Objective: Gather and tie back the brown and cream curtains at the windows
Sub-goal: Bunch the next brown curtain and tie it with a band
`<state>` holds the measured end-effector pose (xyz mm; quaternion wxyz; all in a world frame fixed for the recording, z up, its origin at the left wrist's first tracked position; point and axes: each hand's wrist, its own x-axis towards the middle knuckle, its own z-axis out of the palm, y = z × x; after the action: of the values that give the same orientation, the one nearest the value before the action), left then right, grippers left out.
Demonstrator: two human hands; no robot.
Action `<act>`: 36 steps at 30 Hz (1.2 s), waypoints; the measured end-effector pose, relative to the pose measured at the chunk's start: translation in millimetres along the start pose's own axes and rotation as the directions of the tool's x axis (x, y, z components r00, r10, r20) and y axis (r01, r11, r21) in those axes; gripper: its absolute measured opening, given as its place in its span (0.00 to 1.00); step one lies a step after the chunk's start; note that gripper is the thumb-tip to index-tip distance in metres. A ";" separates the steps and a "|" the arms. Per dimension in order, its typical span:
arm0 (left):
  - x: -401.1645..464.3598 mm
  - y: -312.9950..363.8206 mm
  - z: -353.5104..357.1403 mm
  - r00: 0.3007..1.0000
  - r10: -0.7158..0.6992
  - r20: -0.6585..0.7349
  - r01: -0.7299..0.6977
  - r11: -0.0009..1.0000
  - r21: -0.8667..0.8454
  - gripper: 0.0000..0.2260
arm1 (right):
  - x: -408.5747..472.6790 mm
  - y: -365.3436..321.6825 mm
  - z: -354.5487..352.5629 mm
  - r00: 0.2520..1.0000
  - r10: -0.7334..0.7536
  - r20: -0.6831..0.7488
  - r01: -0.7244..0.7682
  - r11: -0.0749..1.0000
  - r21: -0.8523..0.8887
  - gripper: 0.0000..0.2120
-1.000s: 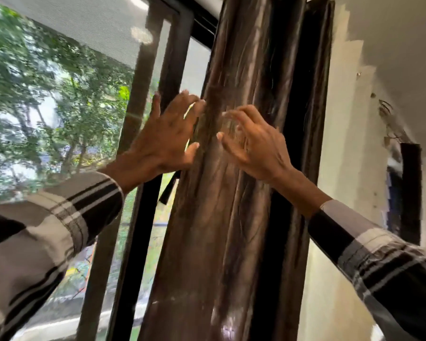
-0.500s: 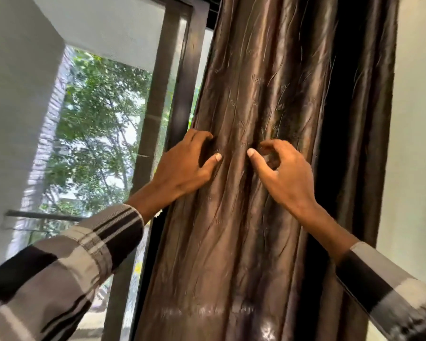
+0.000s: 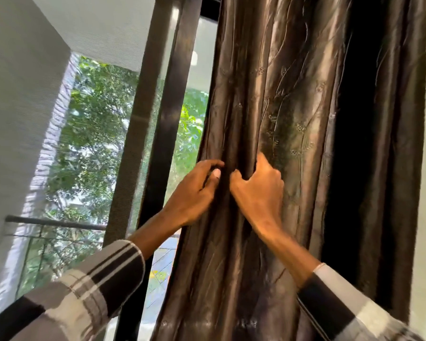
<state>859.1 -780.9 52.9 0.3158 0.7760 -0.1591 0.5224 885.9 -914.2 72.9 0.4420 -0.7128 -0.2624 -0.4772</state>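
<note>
Landmark: the dark window frame (image 3: pixel 165 124), upright and left of centre; places below are given from it.
Brown curtain (image 3: pixel 276 114): hangs bunched in long vertical folds just right of the window frame, its left edge against the frame.
Change: a second ago both hands lay nearly flat on the cloth with fingers spread; half a second ago the fingers were curling in; now both have closed on the fabric.
Meaning: judged from this, the gathering step is under way, the folds being drawn together; no tie-back shows yet.
Left hand (image 3: pixel 194 190): just right of the frame at the curtain's left edge, fingers curled, thumb and fingertips pinching the edge fold.
Right hand (image 3: pixel 258 193): a little further right of the frame, close beside the left, fingers wrapped tight round a pleat.
Cloth against fingers: one fold rises between the right thumb and knuckles; the rest falls loose below both wrists.
Cream curtain: not in view.
Striped sleeves (image 3: pixel 94 286): low in the view, below the frame.
</note>
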 end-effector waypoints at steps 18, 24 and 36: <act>-20.6 57.1 28.1 0.919 -0.290 -0.269 0.375 0.852 0.366 0.10 | -52.1 69.0 -41.9 0.910 -0.336 -0.245 0.365 0.927 0.088 0.14; -28.9 55.8 36.0 0.905 -0.301 -0.300 0.397 0.851 0.343 0.06 | 1.4 89.2 -56.6 0.966 0.095 -0.242 -0.052 0.983 0.175 0.42; -50.5 70.7 63.7 0.929 -0.250 -0.272 0.331 0.891 0.311 0.05 | -23.6 105.4 0.1 1.000 0.012 0.005 -0.013 0.871 0.490 0.08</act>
<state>843.2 -879.9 13.5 0.2628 0.7707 0.0920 0.5732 960.2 -962.7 11.4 0.6111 -0.5796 -0.3705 -0.3917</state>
